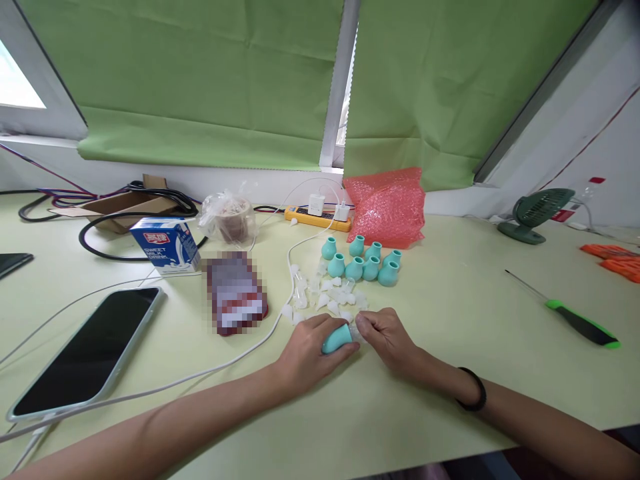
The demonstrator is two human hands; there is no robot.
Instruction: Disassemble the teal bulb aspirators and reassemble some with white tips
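Low over the table, my left hand (307, 348) is wrapped round a turquoise rubber bulb (337, 339) that lies on its side. From the bulb's right end sticks a clear plastic piece (356, 333), which the closed fingers of my right hand (387, 340) grip; its far end is hidden by them. Just beyond my hands are several small white translucent caps (333, 307) and clear tubes (300, 293). Behind those, several more turquoise bulbs (355, 269) stand upright with their open necks up.
Left of my hands are a red-edged card or device (237, 293), a phone (90, 353) and a milk carton (165, 245). A white cable (260, 343) crosses the table. At the back are a power strip (320, 219) and pink bubble wrap (385, 207). Right: a screwdriver (580, 321) and fan (540, 210).
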